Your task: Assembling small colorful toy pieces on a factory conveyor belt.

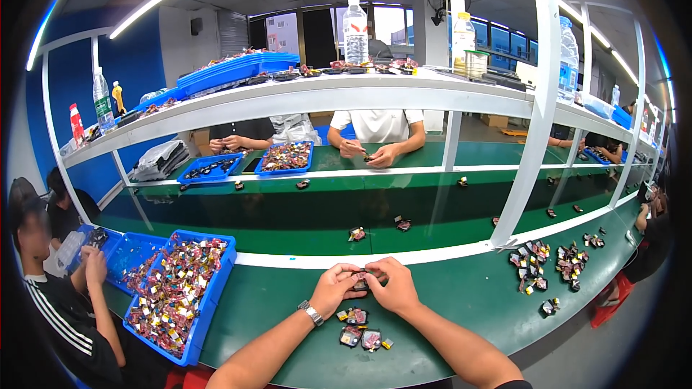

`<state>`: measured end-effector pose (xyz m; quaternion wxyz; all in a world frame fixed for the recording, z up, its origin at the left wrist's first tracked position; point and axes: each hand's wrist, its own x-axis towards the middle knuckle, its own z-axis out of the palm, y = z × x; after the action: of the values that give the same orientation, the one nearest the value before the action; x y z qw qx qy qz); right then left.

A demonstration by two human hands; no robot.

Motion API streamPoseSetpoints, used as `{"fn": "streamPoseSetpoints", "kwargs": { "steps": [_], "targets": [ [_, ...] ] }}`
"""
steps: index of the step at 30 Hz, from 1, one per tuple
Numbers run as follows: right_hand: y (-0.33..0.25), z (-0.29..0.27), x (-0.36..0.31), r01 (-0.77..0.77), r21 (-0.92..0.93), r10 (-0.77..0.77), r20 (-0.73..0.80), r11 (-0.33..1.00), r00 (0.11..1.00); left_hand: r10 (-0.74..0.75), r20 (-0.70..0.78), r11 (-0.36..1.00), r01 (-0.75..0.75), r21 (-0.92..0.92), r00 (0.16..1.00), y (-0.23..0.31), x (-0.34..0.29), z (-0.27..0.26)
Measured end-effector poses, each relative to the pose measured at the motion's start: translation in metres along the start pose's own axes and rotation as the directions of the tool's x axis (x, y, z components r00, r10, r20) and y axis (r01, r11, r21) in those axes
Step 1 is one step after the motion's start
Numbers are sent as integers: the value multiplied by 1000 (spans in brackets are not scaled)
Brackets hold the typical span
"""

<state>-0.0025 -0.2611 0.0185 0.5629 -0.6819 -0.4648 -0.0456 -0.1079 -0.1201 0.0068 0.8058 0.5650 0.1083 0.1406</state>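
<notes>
My left hand, with a metal watch on its wrist, and my right hand meet over the green bench. Between their fingertips they pinch a small electronic assembly, dark-edged with reddish wiring; the fingers hide part of it. Just below the hands lie a few similar black-cased assemblies with red wires and pale and yellow bits. To the left stands a blue tray heaped with wired parts in red, white and yellow.
Clusters of assemblies lie on the bench at right. A white rail borders the sunken green conveyor. Overhead runs a shelf with bottles and trays, held by a slanted white post. Co-workers sit opposite and at both sides.
</notes>
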Motion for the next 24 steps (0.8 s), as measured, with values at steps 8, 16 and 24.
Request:
{"fn": "streamPoseSetpoints", "kwargs": {
  "steps": [8, 16, 24],
  "targets": [
    [7, 3, 1, -307, 67, 296, 132, 949, 946, 2, -35, 993, 3, 121, 999, -3, -1, 0],
    [2, -1, 2, -367, -12, 362, 191, 930, 912, 85, -37, 947, -69, 314, 996, -8, -1, 3],
    [7, -1, 4, -390, 36, 376, 204, 920, 904, 103, -14, 949, -94, 302, 995, -12, 0, 1]
  ]
}}
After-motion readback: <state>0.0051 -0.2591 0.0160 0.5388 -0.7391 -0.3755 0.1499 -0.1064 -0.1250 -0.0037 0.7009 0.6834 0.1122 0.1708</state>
